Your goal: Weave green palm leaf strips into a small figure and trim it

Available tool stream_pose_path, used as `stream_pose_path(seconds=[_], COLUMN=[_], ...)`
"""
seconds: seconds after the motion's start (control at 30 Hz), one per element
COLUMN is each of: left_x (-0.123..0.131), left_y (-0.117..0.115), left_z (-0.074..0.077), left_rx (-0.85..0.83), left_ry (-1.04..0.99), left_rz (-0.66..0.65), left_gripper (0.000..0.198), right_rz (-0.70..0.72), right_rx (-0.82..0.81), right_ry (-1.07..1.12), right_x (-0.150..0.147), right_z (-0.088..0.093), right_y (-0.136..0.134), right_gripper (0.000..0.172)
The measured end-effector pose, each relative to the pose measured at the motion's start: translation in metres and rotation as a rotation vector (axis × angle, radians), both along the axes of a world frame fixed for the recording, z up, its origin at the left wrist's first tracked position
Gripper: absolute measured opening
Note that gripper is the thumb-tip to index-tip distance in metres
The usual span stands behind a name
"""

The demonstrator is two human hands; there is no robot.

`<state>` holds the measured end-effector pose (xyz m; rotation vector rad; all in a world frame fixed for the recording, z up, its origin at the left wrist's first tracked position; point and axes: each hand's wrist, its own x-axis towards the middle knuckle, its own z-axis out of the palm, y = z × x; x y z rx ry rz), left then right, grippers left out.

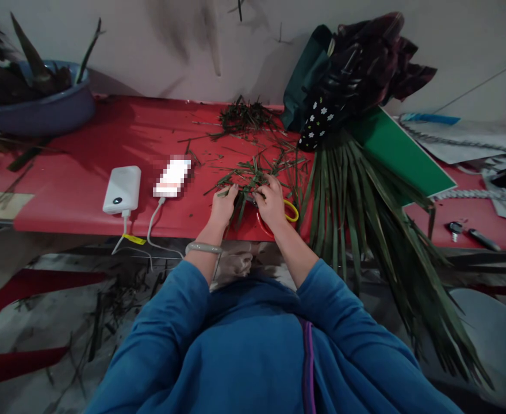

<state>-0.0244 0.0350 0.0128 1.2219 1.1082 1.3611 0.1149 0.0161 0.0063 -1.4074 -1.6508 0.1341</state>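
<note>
From here, far L on the red-covered counter (pixel 76 172): a round blue-purple plastic tub (pixel 41 118) w/ plants in it. Next, a white rectangular power bank (pixel 123 187), then a lit phone (pixel 173 177), screen blurred, both cabled. Then the L hand (pixel 223 207), grip pinched on thin green leaf strips (pixel 248 187). The strips lie btwn the two hands, splayed past the fingertips, away from the body. R hand (pixel 271 202) has its grip closed on their R side, thumb & fingers bent in. Yellow-and-red-handled scissors (pixel 295 214) just under/beside it. Further R, a big dark-green pleated palm leaf (pixel 337 184) hangs off the counter edge.
</note>
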Motion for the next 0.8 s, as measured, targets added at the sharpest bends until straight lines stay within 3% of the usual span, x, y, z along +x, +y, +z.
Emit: stream_pose_path(seconds=[0.37,0.57,0.8], left_x=[0.002,0.003,0.003], left_y=[-0.003,-0.002,-0.001], left_z=[-0.002,-0.005,-0.003], left_rx=[-0.074,-0.055,-0.06], left_ry=[-0.012,-0.027,-0.03], left_rz=[-0.206,-0.157,-0.03], left_gripper=[0.027,0.024,0.021], right_rz=[-0.013,-0.015,-0.156], right_rx=[-0.003,0.003,0.13], right_ry=[0.055,0.075,0.195], right_x=[0.0,-0.001,-0.005], right_z=[-0.003,-0.002,0.012], right_y=[0.003,0.001,-0.01], right_gripper=[0.011,0.015,0.02])
